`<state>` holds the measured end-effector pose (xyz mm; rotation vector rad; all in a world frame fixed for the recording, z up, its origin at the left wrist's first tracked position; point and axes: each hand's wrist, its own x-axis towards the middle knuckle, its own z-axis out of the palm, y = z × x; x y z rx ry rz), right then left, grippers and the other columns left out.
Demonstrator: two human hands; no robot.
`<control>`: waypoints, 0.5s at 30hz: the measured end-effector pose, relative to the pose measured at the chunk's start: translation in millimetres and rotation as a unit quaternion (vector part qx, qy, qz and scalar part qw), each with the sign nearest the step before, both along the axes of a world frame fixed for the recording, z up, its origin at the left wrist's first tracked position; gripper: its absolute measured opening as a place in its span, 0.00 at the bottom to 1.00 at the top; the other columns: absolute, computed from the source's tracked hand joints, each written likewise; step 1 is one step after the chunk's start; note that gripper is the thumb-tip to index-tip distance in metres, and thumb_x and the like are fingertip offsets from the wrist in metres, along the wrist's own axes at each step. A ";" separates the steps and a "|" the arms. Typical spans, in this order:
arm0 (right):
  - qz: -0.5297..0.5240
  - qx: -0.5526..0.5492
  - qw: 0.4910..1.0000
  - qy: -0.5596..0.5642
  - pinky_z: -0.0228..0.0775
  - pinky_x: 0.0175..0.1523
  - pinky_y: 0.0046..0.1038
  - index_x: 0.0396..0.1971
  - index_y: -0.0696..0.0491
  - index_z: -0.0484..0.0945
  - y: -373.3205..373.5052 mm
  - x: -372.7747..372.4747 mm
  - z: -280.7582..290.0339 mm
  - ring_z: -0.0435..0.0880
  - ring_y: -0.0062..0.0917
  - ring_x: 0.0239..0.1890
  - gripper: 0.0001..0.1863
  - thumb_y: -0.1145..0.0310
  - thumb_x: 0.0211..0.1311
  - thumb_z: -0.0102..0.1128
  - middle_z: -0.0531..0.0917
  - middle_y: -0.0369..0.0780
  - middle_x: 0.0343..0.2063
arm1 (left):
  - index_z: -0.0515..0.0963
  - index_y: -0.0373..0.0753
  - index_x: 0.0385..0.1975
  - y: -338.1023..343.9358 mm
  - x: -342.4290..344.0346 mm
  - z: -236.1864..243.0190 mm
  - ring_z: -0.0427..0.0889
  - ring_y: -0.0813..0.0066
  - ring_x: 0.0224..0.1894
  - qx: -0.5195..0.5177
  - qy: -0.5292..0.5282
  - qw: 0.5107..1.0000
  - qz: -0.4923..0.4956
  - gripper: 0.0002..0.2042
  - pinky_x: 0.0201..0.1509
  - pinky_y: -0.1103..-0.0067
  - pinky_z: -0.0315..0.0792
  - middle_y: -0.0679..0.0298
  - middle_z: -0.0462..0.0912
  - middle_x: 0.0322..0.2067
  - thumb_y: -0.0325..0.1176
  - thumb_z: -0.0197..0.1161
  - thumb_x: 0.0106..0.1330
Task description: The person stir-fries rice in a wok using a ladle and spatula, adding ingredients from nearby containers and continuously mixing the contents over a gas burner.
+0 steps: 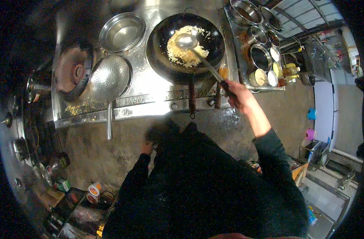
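My right hand (240, 95) grips a long-handled steel ladle (186, 41) by its dark handle. The ladle's bowl rests among pale chopped bits and yellowish food (178, 55) in a black wok (158, 59), whose wooden handle hangs over the stove's front edge. My left hand (147, 147) is low beside my dark clothing, closed around something dark and blurred (160, 128) that I cannot make out. A large perforated skimmer (109, 77) lies left of the wok, its handle sticking out past the edge.
The steel stove (140, 105) also carries a steel basin (122, 34) and a stained pan (72, 71). Bowls and containers (261, 55) with an oil bottle (291, 71) line the right counter. Behind me at lower left are crates and tubs (94, 191); buckets (310, 133) stand at right.
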<state>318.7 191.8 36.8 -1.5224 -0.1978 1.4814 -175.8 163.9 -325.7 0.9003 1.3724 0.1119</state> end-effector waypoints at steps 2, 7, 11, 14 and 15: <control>0.051 -0.053 0.996 -0.055 0.61 0.13 0.20 0.59 0.52 0.67 -6.8 8.1 -4.2 0.70 0.19 0.10 0.21 0.70 0.67 0.44 0.77 0.40 0.25 | 0.73 0.39 0.33 -6.3 -36.3 -9.7 0.72 0.77 0.24 -0.100 0.044 0.990 0.085 0.10 0.24 0.78 0.65 0.66 0.74 0.24 0.40 0.57 0.65; 0.004 -0.068 0.996 -0.061 0.60 0.12 0.19 0.60 0.52 0.65 -13.1 22.3 -20.5 0.68 0.19 0.09 0.21 0.69 0.66 0.48 0.79 0.43 0.26 | 0.72 0.40 0.33 6.2 -37.8 -4.5 0.72 0.79 0.24 -0.099 -0.029 0.982 0.156 0.10 0.24 0.79 0.65 0.66 0.74 0.27 0.40 0.58 0.64; -0.006 -0.061 0.997 -0.036 0.58 0.12 0.19 0.59 0.50 0.66 5.4 12.8 -28.0 0.65 0.18 0.08 0.21 0.68 0.66 0.50 0.78 0.42 0.27 | 0.70 0.40 0.32 50.3 0.6 -0.7 0.71 0.80 0.23 -0.034 -0.046 0.996 0.064 0.10 0.24 0.79 0.66 0.67 0.73 0.27 0.39 0.58 0.64; 0.016 -0.153 0.988 -0.023 0.58 0.12 0.19 0.58 0.49 0.67 2.1 17.4 -5.9 0.65 0.19 0.08 0.20 0.69 0.66 0.48 0.78 0.43 0.25 | 0.71 0.39 0.35 82.5 20.0 5.5 0.73 0.79 0.24 -0.022 -0.168 0.985 0.014 0.09 0.25 0.79 0.69 0.68 0.74 0.27 0.37 0.58 0.63; 0.016 -0.144 0.989 -0.031 0.57 0.12 0.18 0.59 0.48 0.66 0.8 20.9 2.3 0.63 0.18 0.07 0.21 0.69 0.66 0.47 0.79 0.42 0.25 | 0.71 0.38 0.36 89.4 24.3 8.8 0.74 0.78 0.25 -0.019 -0.198 0.980 0.007 0.09 0.26 0.79 0.69 0.68 0.74 0.28 0.36 0.58 0.63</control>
